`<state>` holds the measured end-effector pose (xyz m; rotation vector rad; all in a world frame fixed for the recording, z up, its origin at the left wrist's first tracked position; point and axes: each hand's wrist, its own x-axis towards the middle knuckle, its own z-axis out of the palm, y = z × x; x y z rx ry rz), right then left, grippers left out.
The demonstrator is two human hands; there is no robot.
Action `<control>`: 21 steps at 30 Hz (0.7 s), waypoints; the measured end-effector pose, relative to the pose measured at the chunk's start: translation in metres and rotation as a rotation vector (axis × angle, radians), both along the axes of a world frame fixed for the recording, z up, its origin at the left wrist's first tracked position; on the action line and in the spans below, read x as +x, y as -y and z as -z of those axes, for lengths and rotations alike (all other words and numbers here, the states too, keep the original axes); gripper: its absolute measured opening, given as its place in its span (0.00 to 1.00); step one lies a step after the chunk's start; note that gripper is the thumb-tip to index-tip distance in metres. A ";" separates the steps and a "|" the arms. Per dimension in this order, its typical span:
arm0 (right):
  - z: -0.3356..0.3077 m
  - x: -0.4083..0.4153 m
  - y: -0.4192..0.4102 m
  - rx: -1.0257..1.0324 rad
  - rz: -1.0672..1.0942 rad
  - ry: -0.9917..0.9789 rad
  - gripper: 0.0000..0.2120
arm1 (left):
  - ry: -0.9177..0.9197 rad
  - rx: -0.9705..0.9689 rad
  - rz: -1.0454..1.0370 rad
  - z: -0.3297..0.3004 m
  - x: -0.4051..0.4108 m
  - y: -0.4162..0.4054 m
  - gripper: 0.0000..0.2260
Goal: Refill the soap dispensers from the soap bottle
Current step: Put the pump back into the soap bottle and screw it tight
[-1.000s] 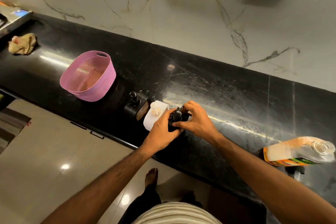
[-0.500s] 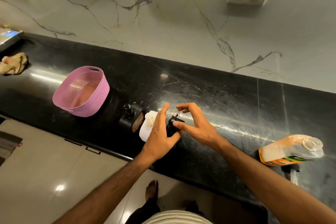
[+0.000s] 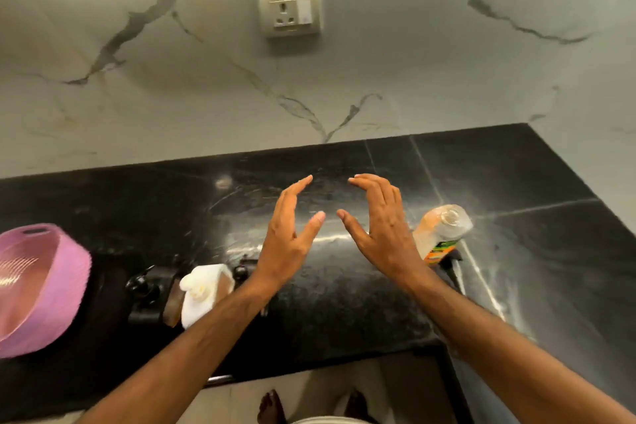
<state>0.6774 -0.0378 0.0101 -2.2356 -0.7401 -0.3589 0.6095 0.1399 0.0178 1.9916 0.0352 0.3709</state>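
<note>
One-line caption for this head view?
Both hands, left and right, open above the counter; dispensers left, soap bottle right.

Black polished stone surface (image 3: 344,303) spans lower half of frame. Pink basket (image 3: 38,289) at far left edge. Lower left: black dispenser (image 3: 148,293), white dispenser (image 3: 201,289) just beside it, another black dispenser (image 3: 242,270) partly hidden. Soap bottle (image 3: 442,231) right of centre, uncapped.

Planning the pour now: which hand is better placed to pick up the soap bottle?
Right, probably. The right hand is open and empty, hovering just beside the soap bottle. The left hand, also open, hangs nearer the white dispenser, farther from the bottle.
</note>
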 end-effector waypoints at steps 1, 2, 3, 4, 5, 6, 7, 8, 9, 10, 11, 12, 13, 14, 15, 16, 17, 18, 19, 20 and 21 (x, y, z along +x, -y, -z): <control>-0.002 0.001 0.012 -0.011 0.057 0.022 0.24 | -0.014 -0.031 0.045 0.001 0.007 0.007 0.26; -0.003 0.002 0.028 -0.020 0.125 0.037 0.24 | -0.029 -0.051 0.100 0.003 0.015 0.019 0.25; -0.005 0.001 0.039 -0.020 0.178 0.043 0.24 | -0.038 -0.063 0.141 0.005 0.022 0.028 0.25; -0.006 0.001 0.051 -0.018 0.224 0.050 0.24 | -0.044 -0.069 0.178 0.008 0.027 0.036 0.25; -0.007 0.000 0.066 -0.019 0.279 0.056 0.24 | -0.055 -0.075 0.226 0.010 0.035 0.049 0.25; -0.007 0.000 0.077 -0.021 0.324 0.062 0.24 | -0.066 -0.079 0.264 0.013 0.040 0.057 0.25; -0.007 -0.002 0.092 -0.024 0.380 0.066 0.25 | -0.092 -0.082 0.309 0.017 0.047 0.070 0.26; -0.006 -0.003 0.103 -0.020 0.422 0.065 0.25 | -0.116 -0.088 0.340 0.020 0.051 0.078 0.27; -0.006 -0.004 0.114 -0.015 0.462 0.065 0.25 | -0.139 -0.095 0.372 0.024 0.056 0.087 0.28; -0.004 -0.007 0.127 -0.009 0.511 0.060 0.25 | -0.164 -0.100 0.408 0.029 0.060 0.098 0.30; -0.003 -0.009 0.136 0.004 0.551 0.051 0.24 | -0.187 -0.101 0.433 0.033 0.063 0.106 0.31; 0.001 -0.012 0.146 0.019 0.599 0.029 0.24 | -0.213 -0.102 0.462 0.038 0.067 0.115 0.32; 0.005 -0.015 0.159 0.038 0.656 -0.010 0.23 | -0.238 -0.096 0.493 0.043 0.072 0.127 0.33; 0.010 -0.017 0.165 0.060 0.692 -0.054 0.23 | -0.253 -0.091 0.498 0.046 0.075 0.133 0.35; 0.015 -0.017 0.168 0.077 0.711 -0.100 0.22 | -0.264 -0.088 0.490 0.049 0.076 0.134 0.37; 0.022 -0.017 0.173 0.089 0.738 -0.151 0.22 | -0.282 -0.088 0.494 0.052 0.078 0.139 0.39; 0.029 -0.016 0.180 0.101 0.767 -0.200 0.21 | -0.301 -0.085 0.502 0.055 0.081 0.145 0.41; 0.038 -0.014 0.184 0.112 0.788 -0.245 0.21 | -0.312 -0.083 0.503 0.058 0.082 0.149 0.42; 0.045 -0.013 0.188 0.116 0.801 -0.287 0.20 | -0.315 -0.084 0.498 0.061 0.082 0.151 0.43; 0.053 -0.011 0.191 0.116 0.811 -0.326 0.20 | -0.321 -0.089 0.488 0.065 0.084 0.155 0.43; 0.061 -0.009 0.194 0.108 0.810 -0.361 0.19 | -0.325 -0.099 0.474 0.068 0.085 0.156 0.44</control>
